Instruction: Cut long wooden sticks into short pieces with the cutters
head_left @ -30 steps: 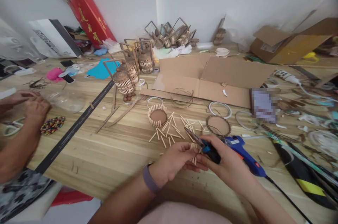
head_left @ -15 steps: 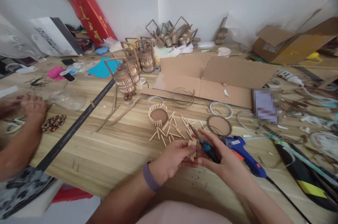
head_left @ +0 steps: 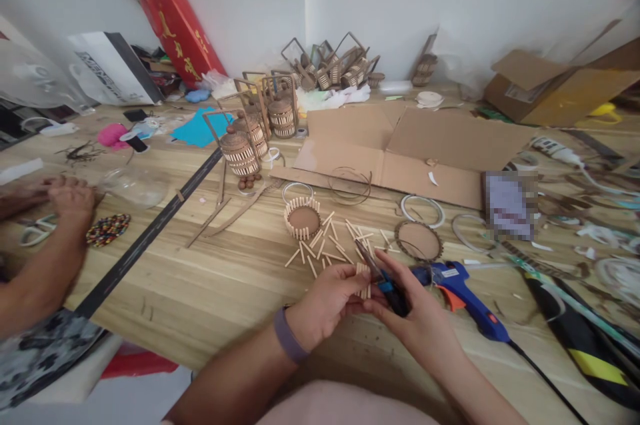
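My left hand [head_left: 327,298] is closed, pinching a small bundle of short wooden sticks [head_left: 363,281] between thumb and fingers. In my right hand [head_left: 413,301] is a pair of pliers [head_left: 393,291] with blue and black handles, its dark narrow jaws pointing up and away to the left. The right fingertips come close to the bundle; whether they touch it is hard to see. Loose pale sticks [head_left: 320,248] lie scattered just beyond my hands. Behind them stands a round brown base [head_left: 303,220] ringed with upright sticks, and to the right lies a round brown disc [head_left: 419,240] with a dark beaded-looking rim.
A blue glue gun [head_left: 467,301] lies right of my hands, its cord trailing toward me. Flattened cardboard [head_left: 345,151] lies farther back. Small lidded baskets [head_left: 240,151] stand left of it. At the far left, another person's hand [head_left: 73,198] rests near scissors [head_left: 37,230] and colourful beads [head_left: 107,230].
The pliers and my right hand have shifted slightly left, closer to the bundle. My left hand keeps its pinch. The whole view has drifted slightly, so the table things appear farther right.
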Tool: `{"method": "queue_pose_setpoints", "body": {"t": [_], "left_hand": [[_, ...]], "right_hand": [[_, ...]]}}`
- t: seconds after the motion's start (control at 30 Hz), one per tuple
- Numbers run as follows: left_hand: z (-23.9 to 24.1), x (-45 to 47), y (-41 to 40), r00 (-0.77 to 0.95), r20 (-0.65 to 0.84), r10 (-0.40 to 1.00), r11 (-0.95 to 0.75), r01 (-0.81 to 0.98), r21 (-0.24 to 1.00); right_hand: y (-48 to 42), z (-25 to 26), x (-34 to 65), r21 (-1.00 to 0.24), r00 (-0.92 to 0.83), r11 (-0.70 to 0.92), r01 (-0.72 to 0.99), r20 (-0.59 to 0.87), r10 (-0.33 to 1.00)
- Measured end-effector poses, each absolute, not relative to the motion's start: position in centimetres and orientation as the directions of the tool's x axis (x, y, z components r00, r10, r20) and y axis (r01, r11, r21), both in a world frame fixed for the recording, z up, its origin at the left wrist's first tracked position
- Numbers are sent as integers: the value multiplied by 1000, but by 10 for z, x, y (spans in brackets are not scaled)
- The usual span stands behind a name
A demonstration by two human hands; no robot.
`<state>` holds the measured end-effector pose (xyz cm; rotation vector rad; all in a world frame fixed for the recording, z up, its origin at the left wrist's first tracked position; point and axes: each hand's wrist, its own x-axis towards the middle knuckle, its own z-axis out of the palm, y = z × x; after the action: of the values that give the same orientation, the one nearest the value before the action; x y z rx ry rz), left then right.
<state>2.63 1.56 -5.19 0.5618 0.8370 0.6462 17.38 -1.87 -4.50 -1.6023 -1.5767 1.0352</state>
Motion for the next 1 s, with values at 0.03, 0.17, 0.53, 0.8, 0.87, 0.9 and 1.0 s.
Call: {"method": "queue_pose_setpoints", "body": {"t": [0.03, 0.17, 0.53, 0.8, 0.87, 0.9, 1.0], "left_hand": [[-52, 26, 16, 507, -482, 714, 667, -284, 689], [-45, 22, 17, 501, -405, 765, 549, -178, 817], [-46, -1, 31, 127, 245, 961, -273, 557, 784], [-43, -11, 38, -91, 378, 921, -296, 467, 833], [-39, -12, 37, -131, 354, 926, -270, 426, 863], [-38, -11, 36, -144, 335, 931, -253, 410, 876], [-36, -7, 33, -139, 266, 954, -198, 375, 906]], "right_hand": [[-19, -46, 174, -879, -40, -52, 474, -81, 996], [-18, -51, 178, -902, -28, -12, 432, -26, 999], [-14, -43, 203, -725, -149, 134, 676, 43, 988], [-29, -42, 194, -480, -484, 431, 764, 16, 875], [-32, -52, 189, -408, -524, 499, 765, 57, 850], [-33, -59, 186, -369, -539, 527, 766, 77, 839], [-33, -79, 180, -259, -557, 577, 774, 152, 816]]}}
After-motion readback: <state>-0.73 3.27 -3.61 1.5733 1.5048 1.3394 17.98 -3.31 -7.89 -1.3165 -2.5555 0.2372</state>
